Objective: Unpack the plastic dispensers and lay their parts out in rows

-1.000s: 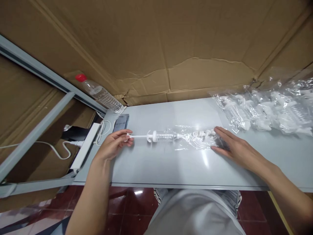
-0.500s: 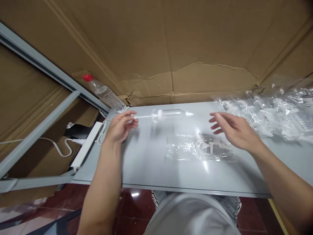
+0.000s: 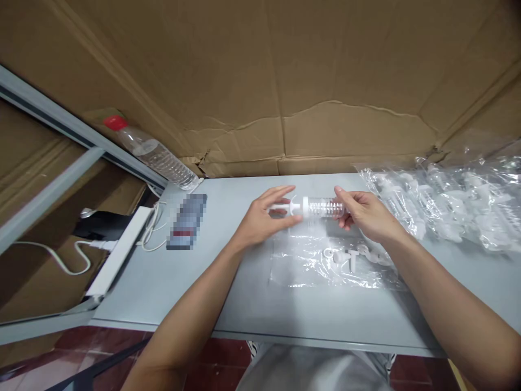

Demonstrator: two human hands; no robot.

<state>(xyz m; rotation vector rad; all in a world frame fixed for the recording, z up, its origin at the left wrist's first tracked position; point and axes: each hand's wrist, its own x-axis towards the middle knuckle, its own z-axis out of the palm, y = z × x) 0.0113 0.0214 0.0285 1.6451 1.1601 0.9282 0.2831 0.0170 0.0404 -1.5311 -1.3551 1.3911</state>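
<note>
A clear plastic syringe [image 3: 323, 207] with a ringed barrel and a white collar lies level above the table, its white plunger to the left. My right hand [image 3: 364, 213] grips the barrel's right end between thumb and fingers, hiding the tip. Around the plunger end is my left hand [image 3: 264, 214], fingers and thumb spread apart; the thumb tip is close to the collar, and I cannot tell whether it touches. Below the syringe, a clear plastic bag [image 3: 301, 271] lies flat with several small white parts [image 3: 353, 259] on or in it.
Several bagged syringes [image 3: 456, 203] are piled at the right. At the back left leans a water bottle [image 3: 158, 157] with a red cap. A blurred-out dark object [image 3: 187, 221] lies near a white power strip [image 3: 120, 252] and cables. Cardboard [image 3: 244, 81] walls the back.
The plunger has gone further into the barrel. My left hand has moved right and its fingers have spread; my right hand has closed on the barrel's end. The blurred-out object has come into sight.
</note>
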